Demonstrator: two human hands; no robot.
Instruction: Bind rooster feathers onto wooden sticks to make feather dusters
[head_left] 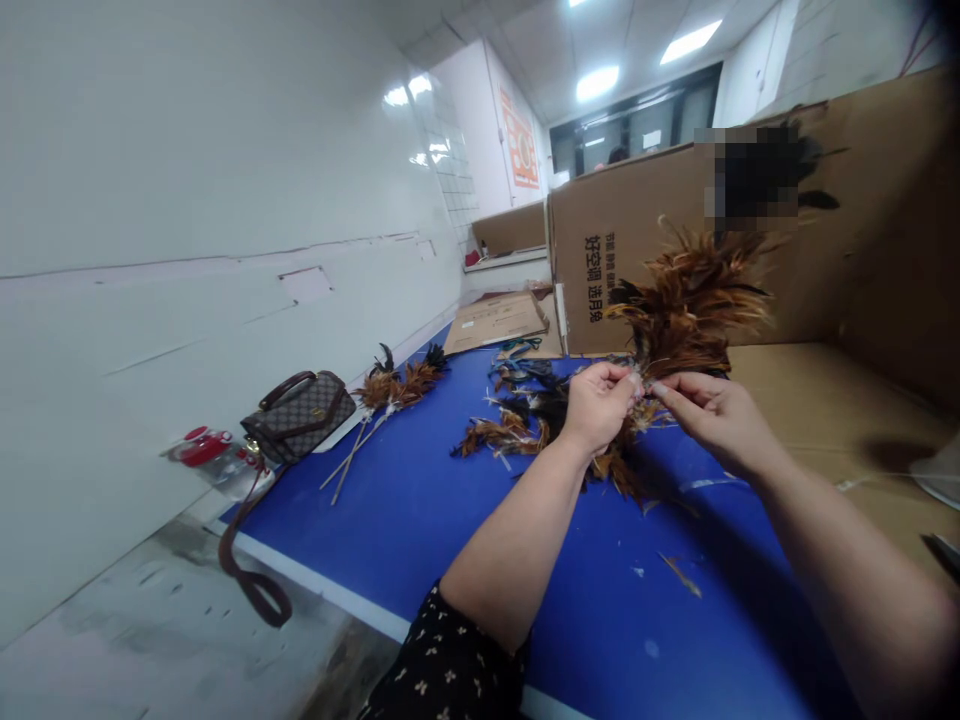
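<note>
Above the blue table I hold up a bunch of brown and black feathers [694,290], its base pinched between my two hands. My left hand [600,405] is closed, thumb and fingers pressed on the bound lower end. Close against it, my right hand [709,415] pinches near the same spot; whether it grips the stem or a thin strip there is too small to see. Beneath and behind the hands lie loose feathers [495,435] in a brown and black heap. Two finished-looking feather bunches on thin sticks [401,385] rest farther left.
A checked handbag [304,415] with a hanging strap and a red-lidded clear bottle [217,460] stand at the table's left edge. Flat cardboard [499,320] lies at the back, near green-handled scissors [520,345]. A tall cardboard box [600,230] walls off the right side.
</note>
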